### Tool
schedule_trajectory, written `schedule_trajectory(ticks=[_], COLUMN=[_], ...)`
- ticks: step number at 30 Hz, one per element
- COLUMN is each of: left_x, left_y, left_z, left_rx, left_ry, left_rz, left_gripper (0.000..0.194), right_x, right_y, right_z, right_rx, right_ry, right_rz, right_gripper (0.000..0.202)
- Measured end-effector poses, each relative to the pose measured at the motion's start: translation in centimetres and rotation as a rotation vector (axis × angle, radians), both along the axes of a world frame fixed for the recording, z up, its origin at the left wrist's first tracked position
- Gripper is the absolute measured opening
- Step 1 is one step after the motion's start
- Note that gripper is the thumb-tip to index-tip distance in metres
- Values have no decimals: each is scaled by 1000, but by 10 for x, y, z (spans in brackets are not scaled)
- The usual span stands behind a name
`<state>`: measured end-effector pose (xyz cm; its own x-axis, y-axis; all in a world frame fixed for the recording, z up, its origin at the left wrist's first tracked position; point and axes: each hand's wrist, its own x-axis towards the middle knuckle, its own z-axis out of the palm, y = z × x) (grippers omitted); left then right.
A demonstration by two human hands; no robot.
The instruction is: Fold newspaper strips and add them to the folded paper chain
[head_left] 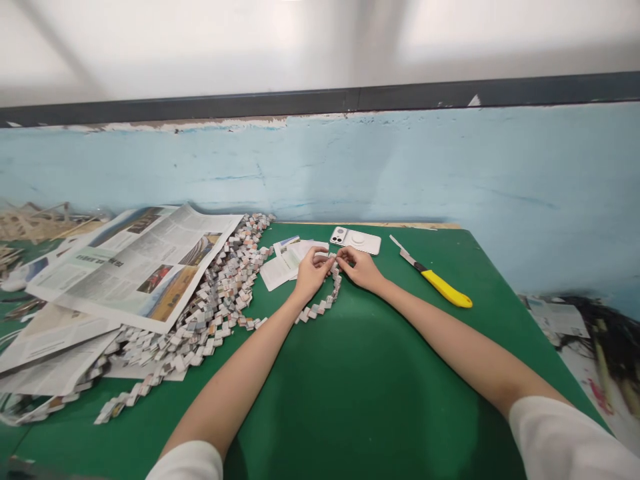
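A zigzag chain of folded newspaper (320,309) curves over the green table, its far end rising between my two hands. My left hand (313,270) pinches the end of the chain between thumb and fingers. Close beside it, my right hand (359,267) has thumb and fingertips together at the same end; any small piece in them is too small to make out. Cut newspaper pieces (276,272) lie just behind and left of my left hand. The chain runs under my left forearm towards a large heap of similar chain (220,300).
Newspaper sheets (145,260) cover part of the heap at left. A white phone (367,241) lies behind my right hand, and a yellow-handled knife (447,288) rests to its right. The green table (350,400) meets a blue wall (400,167) at the back.
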<state>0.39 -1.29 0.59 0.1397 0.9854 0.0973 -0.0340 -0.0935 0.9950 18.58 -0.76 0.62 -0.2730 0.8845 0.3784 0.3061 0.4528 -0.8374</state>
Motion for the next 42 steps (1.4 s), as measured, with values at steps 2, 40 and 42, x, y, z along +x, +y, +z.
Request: schedule_trajectory(ticks=[2, 40, 42], left_x=[0, -5, -5], left_y=[0, 1, 1], left_z=[1, 13, 13], left_rx=[-25, -99, -100], left_ry=[-36, -23, -29], left_rz=[15, -177, -160], left_gripper=[51, 61, 63], right_x=[0, 5, 5], right_y=[-1, 4, 4], right_z=[0, -1, -1], right_rx=[-11, 89, 85], right_ry=[20, 96, 113], right_rz=[-8, 37, 33], right_gripper=[21, 23, 22])
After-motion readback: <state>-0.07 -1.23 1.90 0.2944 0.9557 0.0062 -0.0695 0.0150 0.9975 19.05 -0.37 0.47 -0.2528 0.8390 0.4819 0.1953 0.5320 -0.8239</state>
